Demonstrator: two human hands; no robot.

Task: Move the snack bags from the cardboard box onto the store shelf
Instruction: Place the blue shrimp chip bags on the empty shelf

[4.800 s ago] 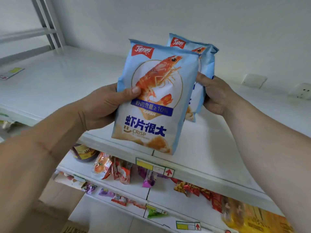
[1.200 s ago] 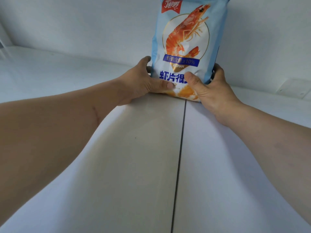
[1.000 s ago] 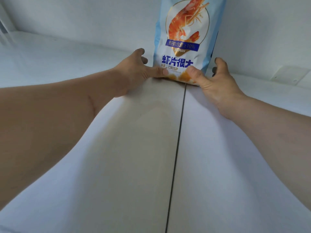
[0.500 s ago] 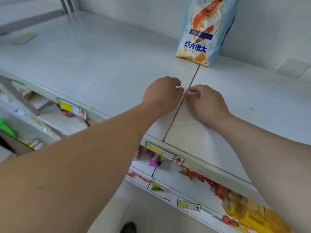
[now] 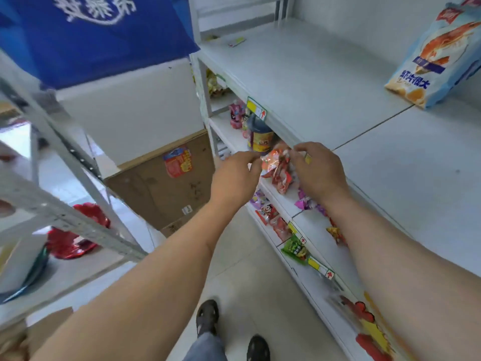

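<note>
Broadly, along the right runs the store shelf (image 5: 325, 82), its top board carrying one snack bag at the far right. Lower boards hold small packets and a dark-lidded tub, with price tags clipped along the front edges.

Next in size, the cardboard box (image 5: 166, 183): on the floor against the wall, past the near end of the shelf. Lies down and to the left of both hands, well below the top board. Long side roughly along the wall, a red and yellow sticker on the face turned this way. Opening not visible from here, so cannot tell how many bags remain inside.

Then the snack bag (image 5: 437, 61), pale blue with a prawn print: standing near the back of the top board, leaning a little, well apart from both hands and to their right. Probably placed and done with.

Smallest, the hands. Left hand (image 5: 234, 175) and right hand (image 5: 320, 170) side by side in the air just in front of the shelf's front edge, fingers loosely curled, seemingly gripping nothing. Orange packets on the lower board show between them, but lie behind, apparently untouched.

Judged from this: left hand nearer the box, so a turn leftward and a reach down called for. Shelf upright just beside that path, worth minding.
</note>
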